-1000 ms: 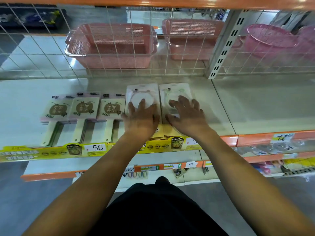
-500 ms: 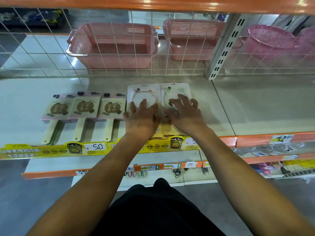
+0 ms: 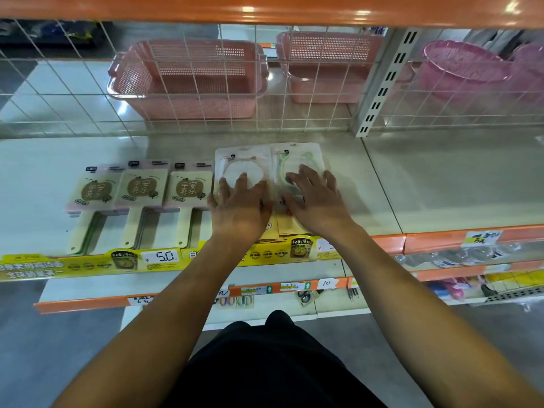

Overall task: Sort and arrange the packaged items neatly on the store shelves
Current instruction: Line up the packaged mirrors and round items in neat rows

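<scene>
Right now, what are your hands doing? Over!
Left hand flat on pink-ring pack. Right hand flat on green-ring pack. Packs side by side on shelf. Nothing blocking.

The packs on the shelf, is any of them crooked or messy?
Nothing stands out. The three cream packs lie in an even row, side by side. Right of them, the pink-ring pack and the green-ring pack lie flat and close together, with the left hand and the right hand pressing on them.
</scene>
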`<state>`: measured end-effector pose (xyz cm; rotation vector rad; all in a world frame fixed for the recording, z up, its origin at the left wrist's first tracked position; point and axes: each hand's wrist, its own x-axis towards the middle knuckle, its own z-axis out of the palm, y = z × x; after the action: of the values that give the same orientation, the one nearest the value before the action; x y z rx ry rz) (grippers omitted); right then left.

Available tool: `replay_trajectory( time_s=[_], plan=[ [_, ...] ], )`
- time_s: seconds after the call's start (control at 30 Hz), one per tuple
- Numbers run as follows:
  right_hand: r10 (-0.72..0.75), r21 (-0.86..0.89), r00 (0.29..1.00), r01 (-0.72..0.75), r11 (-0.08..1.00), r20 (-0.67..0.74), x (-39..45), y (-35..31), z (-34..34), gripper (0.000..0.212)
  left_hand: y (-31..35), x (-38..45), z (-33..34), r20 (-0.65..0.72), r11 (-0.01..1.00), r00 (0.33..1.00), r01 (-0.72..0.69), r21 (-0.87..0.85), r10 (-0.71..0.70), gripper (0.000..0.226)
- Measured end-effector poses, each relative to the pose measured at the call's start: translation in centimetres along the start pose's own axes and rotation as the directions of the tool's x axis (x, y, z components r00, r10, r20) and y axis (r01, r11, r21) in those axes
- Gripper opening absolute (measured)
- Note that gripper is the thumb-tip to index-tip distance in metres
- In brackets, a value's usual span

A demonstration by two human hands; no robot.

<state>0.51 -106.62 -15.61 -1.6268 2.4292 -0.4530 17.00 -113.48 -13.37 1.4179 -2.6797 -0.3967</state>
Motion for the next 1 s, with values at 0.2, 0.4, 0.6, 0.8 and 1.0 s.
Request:
replay_trajectory(
  time_s=[0.2,0.4,0.6,0.8,1.0],
  plan=[
    [0.015,0.005,1.0,-0.015,1.0,0.021,-0.11,-0.09,-0.09,0.048,-0.04,-0.11,-0.13,-0.004,1.0,1.0,0.008,-0.021,-0.008,0.045],
    [-0.011,0.008,1.0,0.01,1.0,0.013,-0.33,0.05,0.23,0.051,-0.45,-0.1,0.09,-0.016,1.0,1.0,-0.009,-0.022,0.009,0.045],
    [-0.023,-0.016,0.999,0.024,1.0,0.023,-0.16,0.26,0.21,0.051,-0.66,-0.13,0.14,-0.029,0.999,0.999,-0.031,-0.04,0.03,0.045],
    [-0.004,-0.002,0.999,0.004,1.0,0.044,0.02,0.4,-0.07,0.05,-0.42,-0.01,-0.03,-0.027,0.999,0.999,-0.028,-0.036,0.027,0.044],
    [-0.004,-0.01,0.999,0.005,1.0,0.053,-0.31,-0.05,-0.06,0.051,-0.42,-0.14,-0.1,-0.03,0.999,0.999,-0.034,-0.035,0.033,0.046]
  ],
)
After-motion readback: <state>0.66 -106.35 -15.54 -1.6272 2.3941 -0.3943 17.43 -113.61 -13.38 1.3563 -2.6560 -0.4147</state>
